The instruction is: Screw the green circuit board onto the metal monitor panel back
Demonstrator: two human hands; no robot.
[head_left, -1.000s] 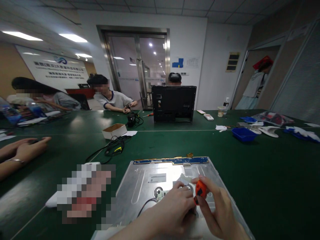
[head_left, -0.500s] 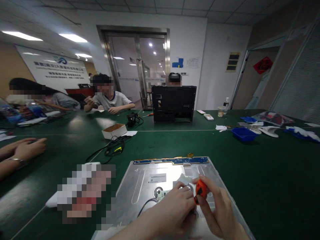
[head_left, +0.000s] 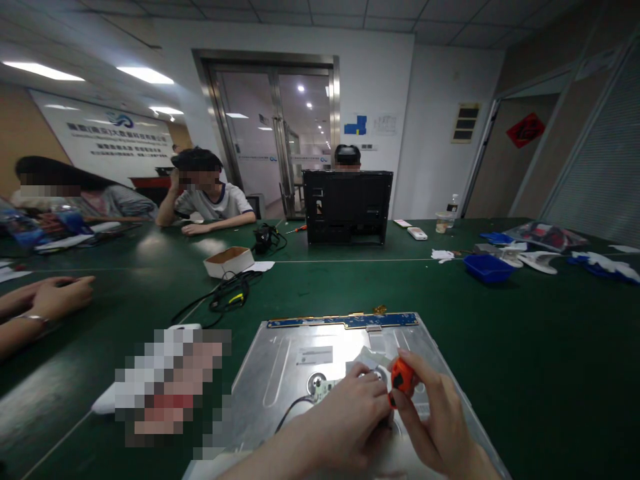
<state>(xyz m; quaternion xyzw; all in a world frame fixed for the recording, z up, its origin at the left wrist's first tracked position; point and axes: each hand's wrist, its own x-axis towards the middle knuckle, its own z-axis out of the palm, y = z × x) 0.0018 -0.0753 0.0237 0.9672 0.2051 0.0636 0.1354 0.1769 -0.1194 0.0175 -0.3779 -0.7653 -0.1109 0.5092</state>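
A metal display panel (head_left: 280,360) lies flat on the table before me, with a blue circuit strip (head_left: 325,323) along its far edge. My right hand (head_left: 437,417) pinches the orange and black handle of a screwdriver (head_left: 401,377) between thumb and fingers. Its shaft and tip are hidden. Close beside it, my left hand (head_left: 353,410) rests low over the panel with fingers curled under; what they grip cannot be seen. A small green circuit board (head_left: 325,389) shows partly past the left hand, with a dark cable (head_left: 291,410) running from it.
Beyond the panel stand a black monitor frame (head_left: 349,207), an open cardboard box (head_left: 229,262) and tangled cables (head_left: 230,293). A blue tray (head_left: 489,268) is to the right. Another person's hands (head_left: 57,300) are at the left; another person (head_left: 210,197) sits across the table.
The orange screwdriver handle has turned slightly in my right hand. My left hand stays in place. The person across the table has raised one hand to the head and leaned left.
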